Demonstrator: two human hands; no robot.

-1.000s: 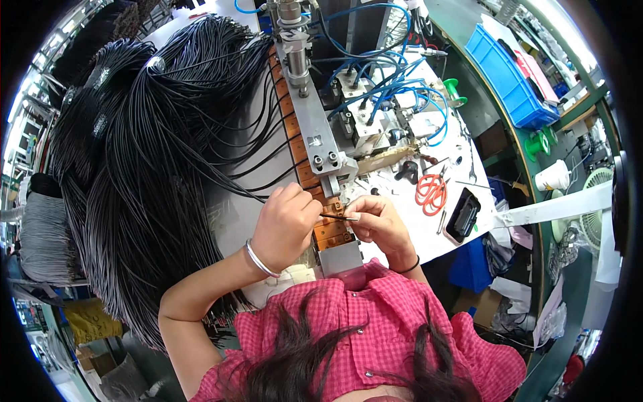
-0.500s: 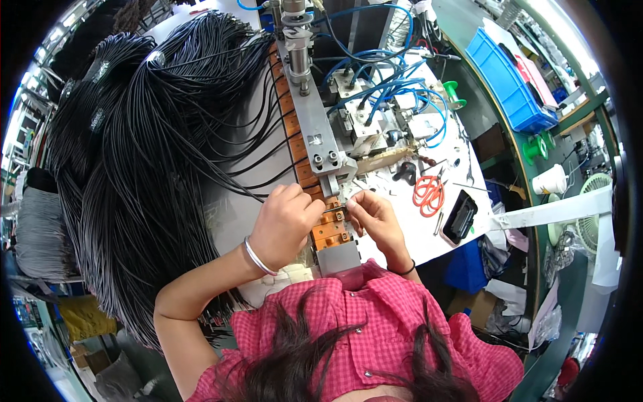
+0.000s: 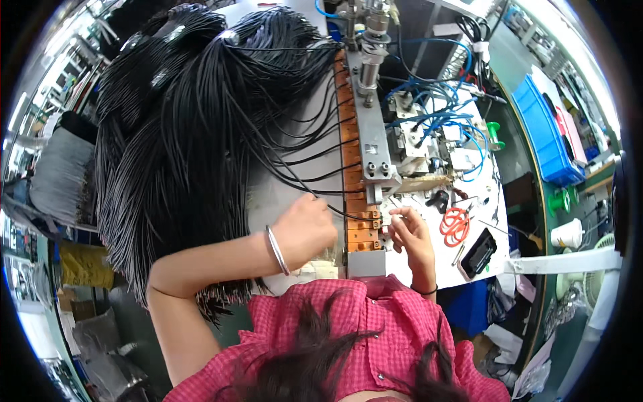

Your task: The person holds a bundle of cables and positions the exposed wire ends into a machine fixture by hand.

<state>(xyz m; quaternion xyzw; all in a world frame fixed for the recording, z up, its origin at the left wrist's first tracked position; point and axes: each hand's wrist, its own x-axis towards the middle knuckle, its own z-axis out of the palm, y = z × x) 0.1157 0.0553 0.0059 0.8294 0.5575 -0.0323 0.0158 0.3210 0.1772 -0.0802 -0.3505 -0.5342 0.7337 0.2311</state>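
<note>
On a white workshop counter (image 3: 445, 264), the left hand (image 3: 308, 229) curls beside a black cable (image 3: 343, 212), its grip partly hidden; I cannot tell whether it pinches. The cable reaches an orange strip (image 3: 362, 236). The right hand (image 3: 413, 241), grip spread, is just beside. Leftward hangs a cable bundle (image 3: 184, 134).

Head-worn wide fisheye, left of a pair. Aimed steeply down and forward over the pink checked shirt (image 3: 395, 342), near the left hand (image 3: 308, 230) and right hand (image 3: 413, 241), farther from the blue crate (image 3: 544, 132). Hard to judge detail toward the dark, bent edges.
</note>
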